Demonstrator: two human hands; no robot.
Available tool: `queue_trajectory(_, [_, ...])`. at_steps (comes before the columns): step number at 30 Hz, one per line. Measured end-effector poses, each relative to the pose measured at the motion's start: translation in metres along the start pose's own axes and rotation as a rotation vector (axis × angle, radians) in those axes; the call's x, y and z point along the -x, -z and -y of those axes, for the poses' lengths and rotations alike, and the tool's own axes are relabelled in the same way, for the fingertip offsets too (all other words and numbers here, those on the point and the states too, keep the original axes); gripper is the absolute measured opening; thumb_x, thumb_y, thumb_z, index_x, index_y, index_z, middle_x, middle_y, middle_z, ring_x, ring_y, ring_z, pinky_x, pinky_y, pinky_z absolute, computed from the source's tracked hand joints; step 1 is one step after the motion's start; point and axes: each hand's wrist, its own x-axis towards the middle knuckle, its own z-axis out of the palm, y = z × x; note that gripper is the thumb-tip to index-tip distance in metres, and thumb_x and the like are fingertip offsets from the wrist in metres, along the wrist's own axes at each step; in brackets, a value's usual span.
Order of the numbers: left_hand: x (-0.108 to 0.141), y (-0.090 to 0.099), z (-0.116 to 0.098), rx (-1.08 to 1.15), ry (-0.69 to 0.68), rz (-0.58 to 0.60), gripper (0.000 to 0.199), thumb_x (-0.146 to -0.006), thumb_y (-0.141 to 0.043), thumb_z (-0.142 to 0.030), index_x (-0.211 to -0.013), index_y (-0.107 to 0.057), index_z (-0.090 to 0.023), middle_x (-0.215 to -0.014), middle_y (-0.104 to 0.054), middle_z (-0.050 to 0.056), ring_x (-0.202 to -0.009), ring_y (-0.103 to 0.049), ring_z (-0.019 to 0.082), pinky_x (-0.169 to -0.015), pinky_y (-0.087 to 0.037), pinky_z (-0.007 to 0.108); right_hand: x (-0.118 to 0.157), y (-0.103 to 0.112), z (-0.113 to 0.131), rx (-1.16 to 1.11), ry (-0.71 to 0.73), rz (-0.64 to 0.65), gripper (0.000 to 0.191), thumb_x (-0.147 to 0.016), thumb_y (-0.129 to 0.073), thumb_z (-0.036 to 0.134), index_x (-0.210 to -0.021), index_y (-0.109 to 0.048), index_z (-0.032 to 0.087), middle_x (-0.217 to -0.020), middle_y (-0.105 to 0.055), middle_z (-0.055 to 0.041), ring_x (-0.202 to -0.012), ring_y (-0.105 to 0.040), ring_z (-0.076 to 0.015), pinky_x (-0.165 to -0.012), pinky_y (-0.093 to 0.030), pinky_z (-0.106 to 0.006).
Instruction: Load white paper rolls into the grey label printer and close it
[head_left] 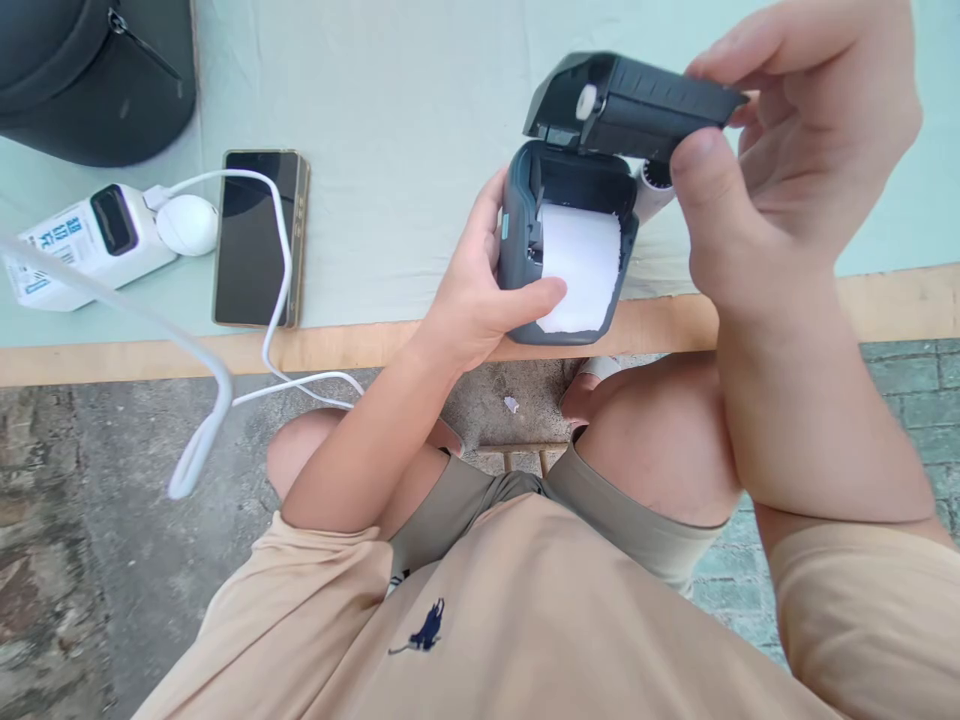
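Now | left hand [480,290]: grip round dark printer [581,182], thumb on paper [589,260] | right hand [799,160]: grip pinching raised lid [645,102]

At the far left of my pale green tabletop [390,110], edged in light wood, I log a rounded black bag [82,110] with a zip pull. Nearer me: a white box-shaped device [56,250] with a dark display window and blue lettering; a round white piece [187,225] sits against its end. Just right of that I note a dark-screened phone [251,260] in a gold-toned case, lying flat. A white cable [283,225] loops over it and hangs past the table edge. Below, on grey floor [172,430], I record a small white scrap [511,404]; green-grey paving [907,400] lies to my right.
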Motion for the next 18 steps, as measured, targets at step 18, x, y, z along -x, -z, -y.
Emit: queue_trajectory(18, [-0.0010,-0.0009,0.0009,0.172,0.010,0.014,0.049,-0.064,-0.065,-0.023,-0.110,-0.046,-0.026,-0.110,-0.053,0.000,-0.113,-0.050,0.021,-0.095,-0.042,0.031,0.0047,0.0095,-0.0017,0.031,0.095,0.366,0.029,-0.069,-0.056,0.035,-0.092,-0.049,0.019,-0.107,-0.051,-0.0045,-0.101,-0.049,-0.0111,-0.080,-0.045,-0.026])
